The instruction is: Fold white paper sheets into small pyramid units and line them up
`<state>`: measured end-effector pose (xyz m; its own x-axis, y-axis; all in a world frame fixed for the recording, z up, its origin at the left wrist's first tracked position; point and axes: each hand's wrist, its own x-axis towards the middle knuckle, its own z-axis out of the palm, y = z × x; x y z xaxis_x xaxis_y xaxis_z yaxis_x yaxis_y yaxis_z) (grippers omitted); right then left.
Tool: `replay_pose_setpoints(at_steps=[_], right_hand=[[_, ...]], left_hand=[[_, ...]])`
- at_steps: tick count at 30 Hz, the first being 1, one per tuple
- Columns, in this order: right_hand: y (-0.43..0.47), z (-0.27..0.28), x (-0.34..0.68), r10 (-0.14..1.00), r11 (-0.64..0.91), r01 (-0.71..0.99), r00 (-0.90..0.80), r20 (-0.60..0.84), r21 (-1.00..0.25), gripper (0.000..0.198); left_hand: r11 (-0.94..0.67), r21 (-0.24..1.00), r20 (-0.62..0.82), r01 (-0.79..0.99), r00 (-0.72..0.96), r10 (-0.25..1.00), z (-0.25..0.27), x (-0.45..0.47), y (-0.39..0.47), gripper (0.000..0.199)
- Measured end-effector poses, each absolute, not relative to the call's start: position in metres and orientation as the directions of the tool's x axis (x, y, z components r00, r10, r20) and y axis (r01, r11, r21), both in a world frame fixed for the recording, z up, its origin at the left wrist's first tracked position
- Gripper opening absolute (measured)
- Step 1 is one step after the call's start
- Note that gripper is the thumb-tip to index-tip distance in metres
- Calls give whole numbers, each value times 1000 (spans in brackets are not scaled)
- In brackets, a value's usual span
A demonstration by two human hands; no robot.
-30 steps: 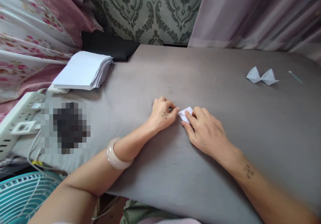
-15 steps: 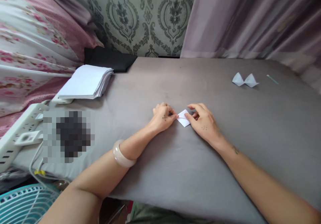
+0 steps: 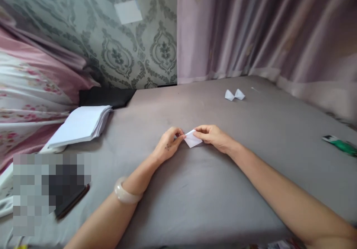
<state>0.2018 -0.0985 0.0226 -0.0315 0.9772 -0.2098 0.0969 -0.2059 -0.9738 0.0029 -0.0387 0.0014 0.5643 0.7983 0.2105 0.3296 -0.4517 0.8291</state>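
Note:
A small folded piece of white paper (image 3: 193, 139) is held between my two hands, just over the grey cloth surface. My left hand (image 3: 170, 141) pinches its left corner between thumb and fingers. At the upper right edge, my right hand (image 3: 213, 135) grips the paper with the thumb on the near face and the fingers behind. A crease line runs across the paper. Farther back to the right stands a folded white paper shape (image 3: 234, 95) with two pointed parts joined in the middle.
A thick stack of white paper (image 3: 79, 124) lies at the left, before a black flat item (image 3: 107, 97). Nearer is a dark object (image 3: 68, 193), partly blurred out. A green-handled tool (image 3: 340, 144) lies far right. Curtains (image 3: 223, 29) border the back right.
My view has swung to the right and tilted up, bringing the green-handled tool into sight. The folded paper is turned and tilted, and my right fingers have closed on its upper edge.

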Motion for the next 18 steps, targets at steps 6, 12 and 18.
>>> replay_pose_setpoints(at_steps=[6,12,18], right_hand=[[-110,38,205,992,-119,13,50,-118,-993,32],[-113,45,192,993,-89,-60,77,-94,-994,28],[-116,45,189,994,-105,-66,-12,-105,-992,48]], left_hand=[[-4,994,62,-110,527,848,20,9,-55,34],[125,983,-37,-132,526,849,29,12,-68,31],[206,958,-94,-199,459,883,30,12,-68,25]])
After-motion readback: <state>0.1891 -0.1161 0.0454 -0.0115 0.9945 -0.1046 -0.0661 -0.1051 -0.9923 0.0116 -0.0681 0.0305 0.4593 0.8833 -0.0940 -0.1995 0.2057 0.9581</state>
